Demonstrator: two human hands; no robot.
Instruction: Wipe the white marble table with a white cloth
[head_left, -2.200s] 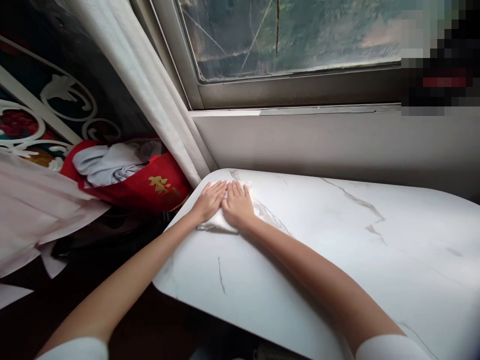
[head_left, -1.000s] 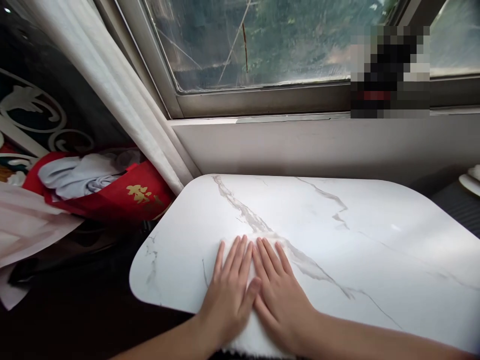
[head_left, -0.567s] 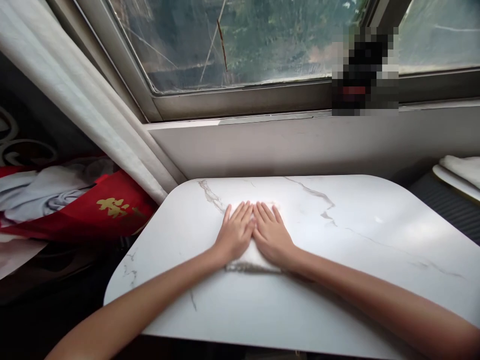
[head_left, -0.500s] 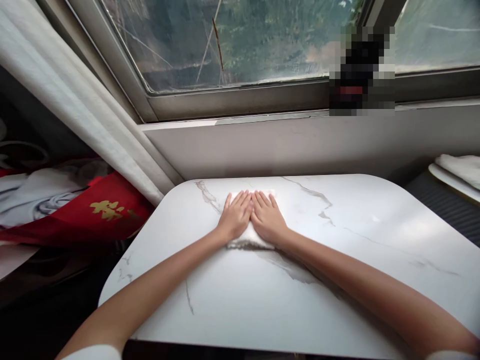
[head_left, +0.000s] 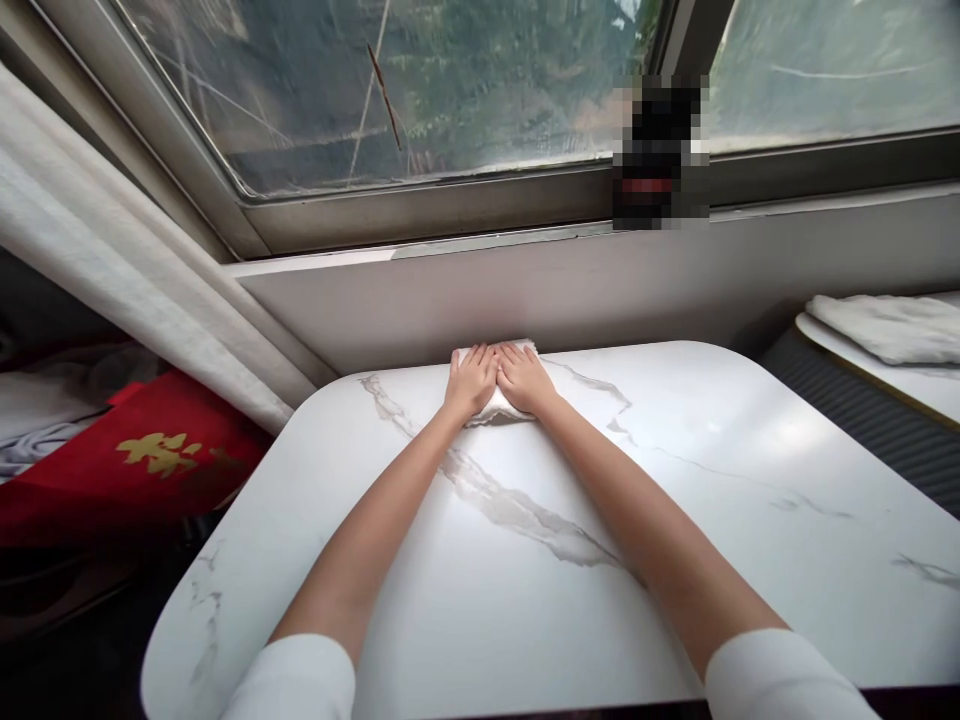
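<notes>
My left hand (head_left: 471,381) and my right hand (head_left: 523,378) lie flat side by side, fingers stretched out and pressed down on a small white cloth (head_left: 496,408). The cloth sits at the far edge of a white marble-patterned table (head_left: 675,520), close to the grey wall under the window. Most of the cloth is hidden under my palms; only its near edge and far corners show. Both arms reach straight out across the tabletop.
A window (head_left: 420,90) with a grey sill runs along the back. A white curtain (head_left: 112,270) hangs at the left, with a red bag (head_left: 150,460) below it. At the right, a folded white cloth (head_left: 885,325) lies on another table.
Both hands have slid the cloth away from me, from the near edge of the table to its far edge by the wall. The view has shifted to the right.
</notes>
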